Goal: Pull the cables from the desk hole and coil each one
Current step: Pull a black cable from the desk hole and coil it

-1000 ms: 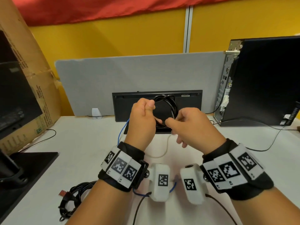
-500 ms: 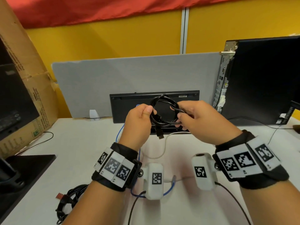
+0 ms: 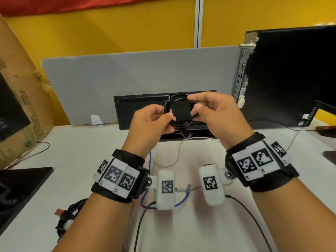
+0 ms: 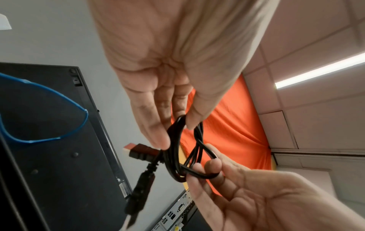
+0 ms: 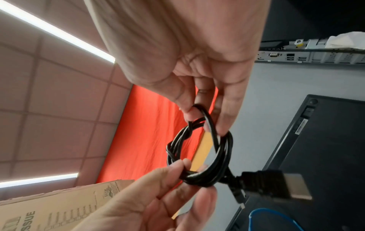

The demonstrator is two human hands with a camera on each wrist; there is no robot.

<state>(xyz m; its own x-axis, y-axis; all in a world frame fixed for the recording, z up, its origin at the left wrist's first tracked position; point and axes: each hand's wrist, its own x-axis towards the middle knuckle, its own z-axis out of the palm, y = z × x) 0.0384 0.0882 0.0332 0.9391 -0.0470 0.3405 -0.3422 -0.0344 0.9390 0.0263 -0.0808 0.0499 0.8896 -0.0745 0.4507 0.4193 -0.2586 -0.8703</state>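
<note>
Your left hand (image 3: 152, 120) and right hand (image 3: 216, 113) each pinch an opposite side of the small, round coil of glossy black cable (image 3: 179, 113), held in the air above the white tabletop (image 3: 76, 153). Its black, metal-tipped plug (image 5: 276, 186) hangs below the coil. A thin blue cable (image 3: 181, 200) and a white cable (image 3: 174, 160) lie on the tabletop beneath your wrists.

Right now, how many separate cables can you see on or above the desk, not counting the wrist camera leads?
4: black cable coiled between left hand and right hand; blue cable and white cable on the desk beneath; black bundle near left. Thin leads near the edges uncounted.
</note>
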